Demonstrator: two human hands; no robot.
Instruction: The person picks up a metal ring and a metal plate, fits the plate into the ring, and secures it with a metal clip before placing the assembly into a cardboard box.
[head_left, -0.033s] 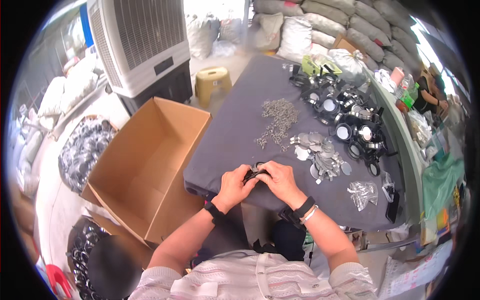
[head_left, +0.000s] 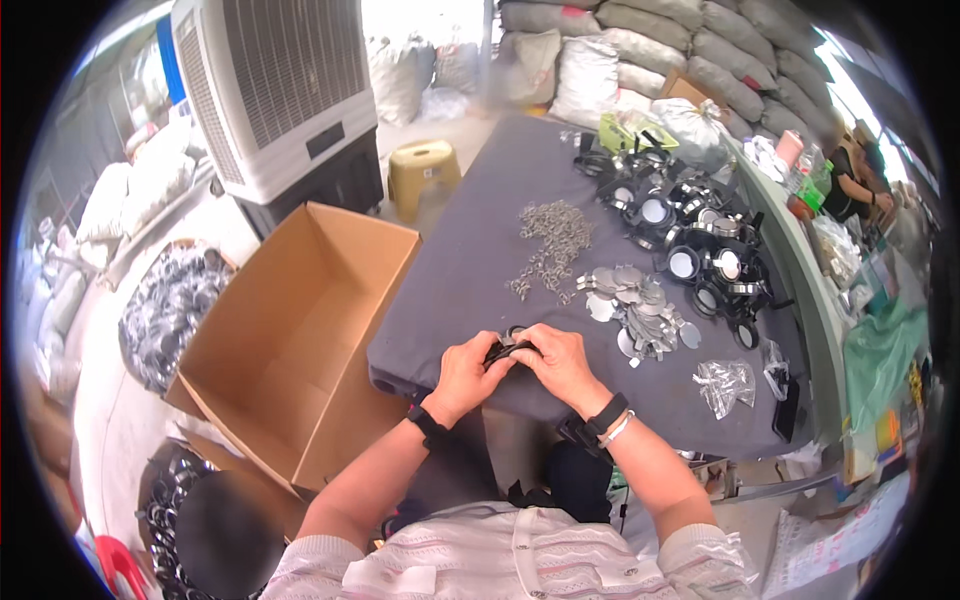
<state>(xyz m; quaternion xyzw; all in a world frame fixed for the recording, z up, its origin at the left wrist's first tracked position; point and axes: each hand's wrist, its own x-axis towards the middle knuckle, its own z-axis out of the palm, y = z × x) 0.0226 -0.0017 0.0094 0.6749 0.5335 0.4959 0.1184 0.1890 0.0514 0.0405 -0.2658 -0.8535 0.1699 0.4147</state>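
At the near edge of the grey-covered table, both my hands close round a small black ring-shaped part (head_left: 512,347). My left hand (head_left: 466,372) pinches its left side and my right hand (head_left: 556,362) its right side, thumbs close together. Fingers hide much of the part. Just beyond and to the right lies a heap of flat silvery discs (head_left: 640,310). Farther off is a pile of small metal rings or links (head_left: 552,245). Along the right side, black round parts with shiny faces (head_left: 690,230) are heaped up.
An open cardboard box (head_left: 290,340) stands left of the table (head_left: 450,260). Beyond it are an air cooler (head_left: 290,90) and a yellow stool (head_left: 422,175). Clear plastic bags (head_left: 725,388) and a black phone-like object (head_left: 786,408) lie at right. Stacked sacks (head_left: 640,45) line the back.
The view has shifted very slightly. Both hands keep their hold on the black part in almost the same place.
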